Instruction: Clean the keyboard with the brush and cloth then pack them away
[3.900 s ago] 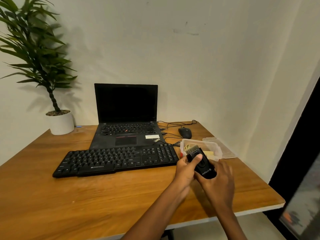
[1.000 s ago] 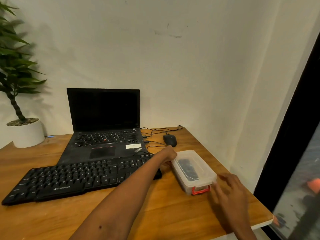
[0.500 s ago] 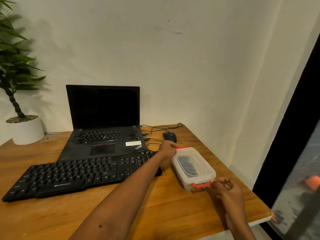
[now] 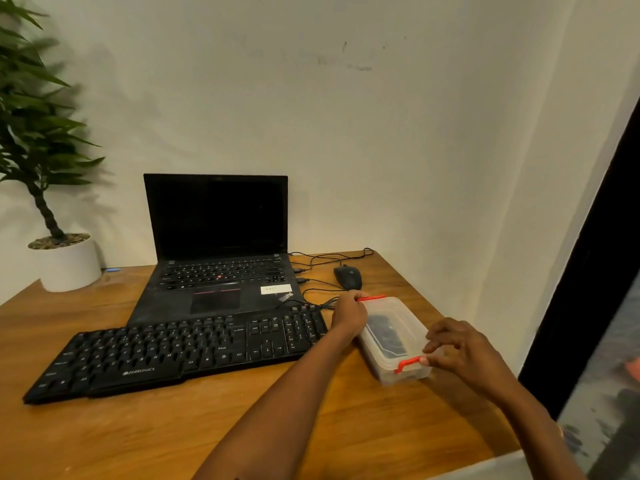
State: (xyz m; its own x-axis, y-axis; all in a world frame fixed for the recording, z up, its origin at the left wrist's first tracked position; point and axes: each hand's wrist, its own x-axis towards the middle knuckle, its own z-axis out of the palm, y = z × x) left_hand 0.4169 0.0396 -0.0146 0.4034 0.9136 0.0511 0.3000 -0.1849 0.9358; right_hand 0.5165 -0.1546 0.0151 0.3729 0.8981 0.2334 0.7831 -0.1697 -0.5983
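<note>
A clear plastic box (image 4: 412, 370) with its lid on and red clips lies on the desk right of the black keyboard (image 4: 180, 351). The black brush (image 4: 384, 336) shows dimly through the lid. The cloth cannot be made out. My left hand (image 4: 348, 313) grips the far red clip (image 4: 372, 298) at the box's far end. My right hand (image 4: 457, 351) pinches the near red clip (image 4: 407, 363) at the near end, fingers curled over the lid's corner.
An open black laptop (image 4: 218, 244) stands behind the keyboard. A black mouse (image 4: 348, 277) and cables lie behind the box. A potted plant (image 4: 65, 261) sits at the far left. The desk's right edge (image 4: 485, 455) runs close to the box.
The brush went from my hands into the box and the lid was put on. Within the last second my hands moved onto the red clips at both ends.
</note>
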